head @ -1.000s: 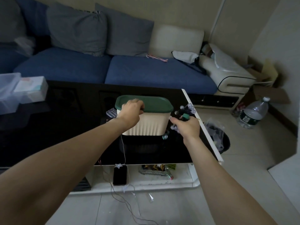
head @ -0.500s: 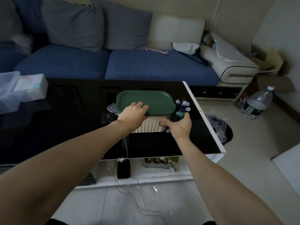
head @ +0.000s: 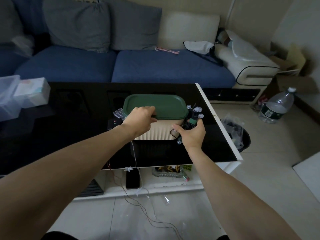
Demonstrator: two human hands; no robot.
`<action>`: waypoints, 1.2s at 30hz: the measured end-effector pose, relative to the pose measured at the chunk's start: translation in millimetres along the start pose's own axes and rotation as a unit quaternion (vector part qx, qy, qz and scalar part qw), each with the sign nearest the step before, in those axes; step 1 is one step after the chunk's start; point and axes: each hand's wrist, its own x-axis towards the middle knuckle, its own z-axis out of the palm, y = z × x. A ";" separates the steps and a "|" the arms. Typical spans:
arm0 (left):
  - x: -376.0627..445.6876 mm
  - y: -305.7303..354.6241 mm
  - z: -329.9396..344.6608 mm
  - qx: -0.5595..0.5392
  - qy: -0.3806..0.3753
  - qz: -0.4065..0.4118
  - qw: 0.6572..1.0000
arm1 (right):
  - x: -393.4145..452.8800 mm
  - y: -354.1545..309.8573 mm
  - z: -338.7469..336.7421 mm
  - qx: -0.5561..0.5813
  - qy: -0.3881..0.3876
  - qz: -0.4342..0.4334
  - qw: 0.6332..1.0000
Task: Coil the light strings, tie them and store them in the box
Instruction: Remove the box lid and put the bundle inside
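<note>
While the right hand [head: 193, 135] grips a coiled light string [head: 191, 118] beside the box [head: 161, 132], left hand [head: 138, 121] grasps the closed green lid [head: 155, 105]; storing remains, another string [head: 133, 153] dangles uncoiled.

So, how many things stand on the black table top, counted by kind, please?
Storage box with green lid: 1
Clear plastic containers: 1
Tissue packs: 1
Small black devices: 1
Clear clips: 1
Total: 5
The light string bundle is in the right hand, not counted.

Left hand [head: 138, 121] on green lid [head: 155, 106]
</note>
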 end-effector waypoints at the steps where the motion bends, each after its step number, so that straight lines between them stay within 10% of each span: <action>1: -0.3 -0.3 -0.1 -0.010 0.005 -0.006 1.000 | 0.2 -0.6 -0.2 0.001 -0.002 -0.003 1.000; 14: 31.3 60.0 14.2 0.189 -0.095 0.040 0.977 | 4.9 -0.6 -12.0 0.036 -0.038 0.016 0.999; 19: 69.5 84.2 20.2 0.084 -0.216 -0.108 0.967 | 26.3 5.3 -19.2 0.057 -0.080 0.051 0.994; 27: 100.9 115.1 32.3 0.117 -0.172 -0.263 0.942 | 23.9 8.5 -5.8 0.101 -0.140 0.012 0.985; 36: 113.2 109.2 29.9 0.164 -0.227 -0.167 0.945 | 28.0 14.8 -2.0 0.120 -0.158 0.046 0.979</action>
